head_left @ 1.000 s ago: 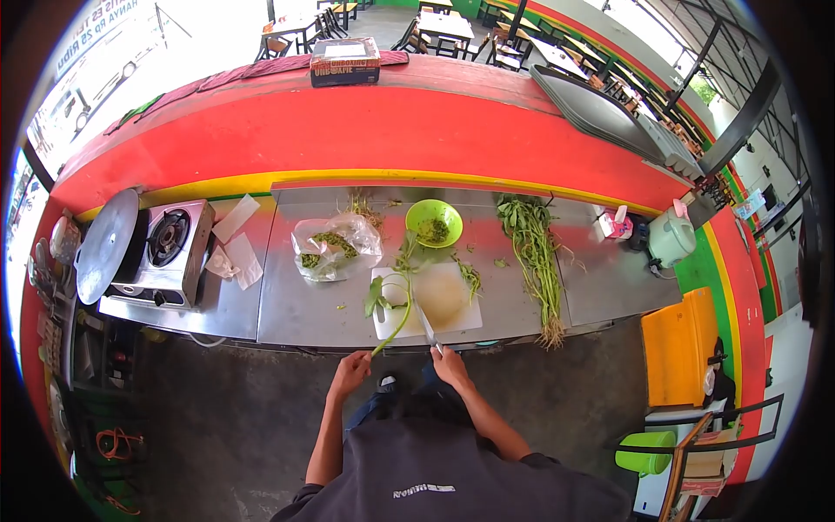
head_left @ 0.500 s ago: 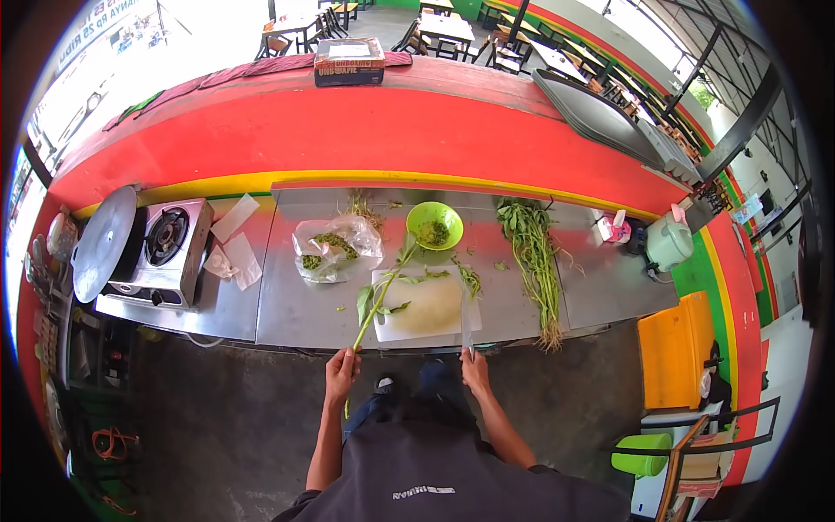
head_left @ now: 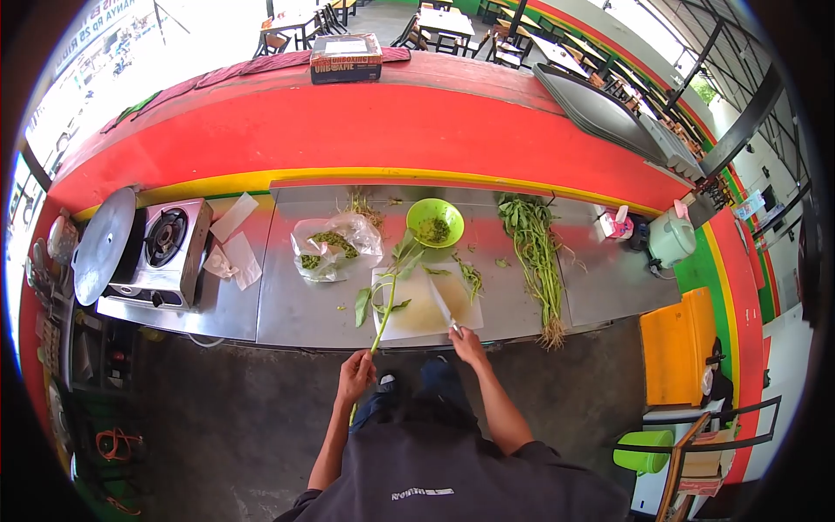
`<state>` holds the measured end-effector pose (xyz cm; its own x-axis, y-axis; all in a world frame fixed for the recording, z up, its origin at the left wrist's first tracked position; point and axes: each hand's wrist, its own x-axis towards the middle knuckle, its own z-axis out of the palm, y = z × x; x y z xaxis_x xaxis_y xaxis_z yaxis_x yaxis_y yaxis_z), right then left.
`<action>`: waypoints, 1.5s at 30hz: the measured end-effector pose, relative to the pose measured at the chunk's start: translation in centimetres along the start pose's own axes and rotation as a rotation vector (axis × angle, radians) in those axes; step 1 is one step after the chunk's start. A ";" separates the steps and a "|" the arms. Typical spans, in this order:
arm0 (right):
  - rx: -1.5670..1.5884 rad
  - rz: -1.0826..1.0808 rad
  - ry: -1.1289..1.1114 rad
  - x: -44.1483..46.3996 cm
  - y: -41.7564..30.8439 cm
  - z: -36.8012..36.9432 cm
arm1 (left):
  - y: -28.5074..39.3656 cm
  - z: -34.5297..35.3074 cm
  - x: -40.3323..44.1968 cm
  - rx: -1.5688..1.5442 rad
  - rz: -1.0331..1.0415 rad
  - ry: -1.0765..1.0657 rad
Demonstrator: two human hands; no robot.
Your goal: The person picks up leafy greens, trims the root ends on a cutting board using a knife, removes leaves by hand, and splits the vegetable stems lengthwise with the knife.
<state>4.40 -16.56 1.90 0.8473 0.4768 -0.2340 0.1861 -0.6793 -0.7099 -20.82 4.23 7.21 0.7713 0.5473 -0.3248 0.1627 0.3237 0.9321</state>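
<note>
My left hand [head_left: 356,375] is closed around a long green leafy stem [head_left: 383,317], which slants up across the left side of a white cutting board [head_left: 413,324]. In my right hand [head_left: 468,345] is a knife [head_left: 440,301], its blade over the board and pointing up and left, a little apart from the stem. Loose leaves [head_left: 363,306] lie to the left of the board, and a leafy sprig [head_left: 470,277] rests at its upper right corner. Just beyond the board stands a green bowl [head_left: 448,214] with chopped greens inside.
A clear plastic bag [head_left: 367,248] holding small green pieces lies left of the bowl. To the right is a bundle of rooted leafy stems [head_left: 541,274]. A gas stove [head_left: 165,252] stands at the left end of the steel counter [head_left: 291,317], below a red wall [head_left: 348,130].
My right hand has moved up and slightly left, swinging the knife from upright to a leftward slant over the board. My left hand has shifted right and down with the stem.
</note>
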 end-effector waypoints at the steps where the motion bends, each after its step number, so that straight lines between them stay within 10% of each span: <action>1: -0.012 0.045 0.019 0.8 0.6 -0.6 | -0.3 0.1 0.0 0.008 0.017 -0.012; 8: 0.007 0.155 0.355 4.2 6.5 -1.3 | -0.1 0.0 0.4 -0.048 -0.014 -0.055; 16: 0.309 0.029 0.217 -0.7 3.8 -0.5 | -1.7 2.2 4.2 0.047 -0.089 -0.012; 22: 0.617 0.316 -0.022 -5.7 -1.5 -0.2 | 0.7 4.8 8.6 0.310 0.022 0.004; 25: 0.629 0.349 -0.053 -6.8 -1.7 -0.4 | 3.6 6.1 11.1 0.292 0.305 0.024; 32: 0.688 0.417 -0.047 -8.8 -1.1 -1.2 | 12.5 7.9 11.2 -0.217 0.322 -0.164; 45: 0.821 0.435 -0.221 -8.6 -4.9 -1.6 | -3.3 5.8 7.1 -0.491 -0.346 0.112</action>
<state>-3.01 -18.29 8.46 0.6313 0.4264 -0.6478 -0.6012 -0.2585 -0.7561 -12.29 2.54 2.80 0.6510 0.4161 -0.6349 0.0690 0.8005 0.5953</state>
